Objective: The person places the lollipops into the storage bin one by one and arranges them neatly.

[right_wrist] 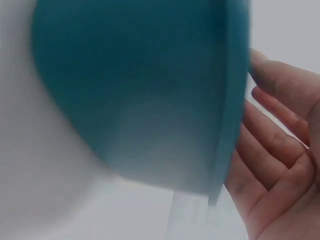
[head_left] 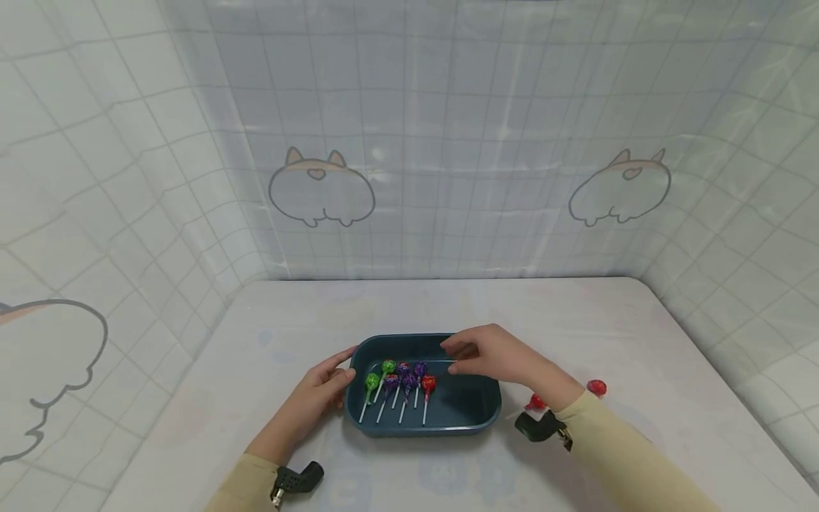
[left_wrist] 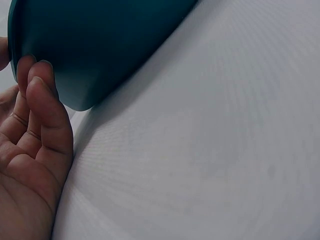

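Note:
A dark teal tray [head_left: 419,431] with rounded corners stands on the table and bears several wrapped lollipops on white sticks. Green lollipops [head_left: 372,382] lie at its left end, purple lollipops [head_left: 407,382] in the middle, and a red lollipop [head_left: 428,385] right of them. My left hand [head_left: 318,390] grips the tray's left end, thumb at the rim and fingers along the outer wall [left_wrist: 115,45]. My right hand [head_left: 489,353] is over the tray's right part, thumb and fingers apart. In the right wrist view the tray wall [right_wrist: 135,90] partly covers those fingers [right_wrist: 272,127], and nothing shows between them.
Two more red-wrapped candies lie on the table right of the tray: one [head_left: 536,402] beside my right wrist, the other [head_left: 597,387] farther right. White tiled-pattern curtains [head_left: 409,163] enclose the table [head_left: 281,320] at the back and both sides.

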Demonstrator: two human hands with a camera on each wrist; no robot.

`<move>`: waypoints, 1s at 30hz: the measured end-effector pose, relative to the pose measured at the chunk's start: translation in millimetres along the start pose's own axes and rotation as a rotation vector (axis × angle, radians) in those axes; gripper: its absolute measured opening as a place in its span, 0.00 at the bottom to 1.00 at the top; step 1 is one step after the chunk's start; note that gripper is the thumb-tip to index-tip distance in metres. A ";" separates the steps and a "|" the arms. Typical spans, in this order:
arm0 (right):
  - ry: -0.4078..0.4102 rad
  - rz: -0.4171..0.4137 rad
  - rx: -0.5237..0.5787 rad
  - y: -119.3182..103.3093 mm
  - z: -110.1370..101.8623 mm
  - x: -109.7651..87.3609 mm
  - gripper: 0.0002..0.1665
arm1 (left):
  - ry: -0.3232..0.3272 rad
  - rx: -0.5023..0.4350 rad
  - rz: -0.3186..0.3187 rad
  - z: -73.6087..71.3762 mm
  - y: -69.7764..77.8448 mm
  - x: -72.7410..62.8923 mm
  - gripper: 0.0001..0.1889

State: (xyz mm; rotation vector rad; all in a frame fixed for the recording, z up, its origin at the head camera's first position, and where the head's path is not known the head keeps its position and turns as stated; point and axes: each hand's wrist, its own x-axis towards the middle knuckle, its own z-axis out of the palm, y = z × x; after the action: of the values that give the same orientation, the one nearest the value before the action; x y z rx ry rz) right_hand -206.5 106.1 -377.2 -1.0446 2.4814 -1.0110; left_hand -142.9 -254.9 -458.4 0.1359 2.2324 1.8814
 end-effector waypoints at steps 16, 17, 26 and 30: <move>0.257 0.103 -0.033 17.8 -29.8 -51.5 0.22 | 0.006 -0.012 -0.010 0.7 2.2 -0.7 0.28; 0.269 0.110 -0.038 20.2 -31.1 -55.4 0.21 | 0.007 -0.011 -0.010 0.6 2.5 -0.6 0.28; 0.289 0.201 -0.026 42.3 -33.4 -84.6 0.20 | 0.010 -0.011 -0.015 0.7 3.5 -0.1 0.28; 0.276 0.252 -0.026 50.6 -30.8 -96.0 0.22 | 0.017 -0.011 -0.020 1.0 1.8 -0.3 0.28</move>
State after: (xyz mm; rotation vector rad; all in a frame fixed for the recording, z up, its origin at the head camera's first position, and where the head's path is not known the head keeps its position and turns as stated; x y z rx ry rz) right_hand -179.9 214.7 -392.3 -0.6104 2.7621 -1.1069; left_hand -142.5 -253.7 -456.8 0.0951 2.2260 1.8906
